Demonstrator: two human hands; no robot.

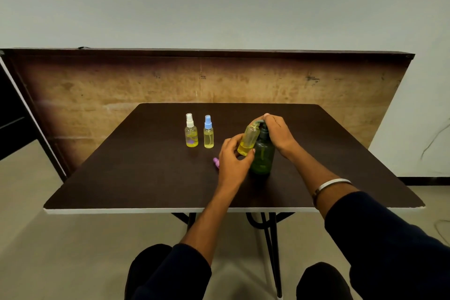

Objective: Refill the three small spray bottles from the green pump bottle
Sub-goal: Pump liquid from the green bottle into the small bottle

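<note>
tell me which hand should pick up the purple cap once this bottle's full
Left, probably. The left hand, holding the tilted uncapped clear spray bottle, is right beside the small purple spray cap; the right hand is atop the green pump bottle.

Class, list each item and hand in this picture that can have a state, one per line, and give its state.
White-capped spray bottle: upright, capped, part full.
Blue-capped spray bottle: upright, capped, part full.
Uncapped spray bottle: tilted, part full, mouth at the pump spout.
Purple cap: off, lying on the table.
Green pump bottle: upright.
Left hand: holds the uncapped bottle.
Right hand: on the pump head.
</note>
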